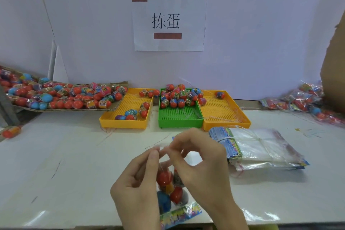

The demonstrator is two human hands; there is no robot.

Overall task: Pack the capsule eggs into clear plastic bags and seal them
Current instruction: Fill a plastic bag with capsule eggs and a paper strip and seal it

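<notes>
A clear plastic bag [172, 190] with a colourful printed end hangs between my hands, holding several red and blue capsule eggs. My left hand [139, 188] pinches the bag's gathered top between thumb and fingertips. Close beside it, my right hand [202, 166] pinches the same twisted top, its fingers partly blurred. More capsule eggs fill the green tray [180, 117]. The left yellow tray [123, 119] holds a few eggs, and the right yellow tray [226, 115] holds two. A banded stack of empty bags [257, 146] lies right of my hands.
A cardboard tray [74, 109] heaped with eggs slopes in from the far left. One loose egg [11, 131] lies at the table's left edge. Filled bags [300, 101] pile up at the far right beside a brown carton [334, 84]. A paper sign [169, 21] hangs on the back wall.
</notes>
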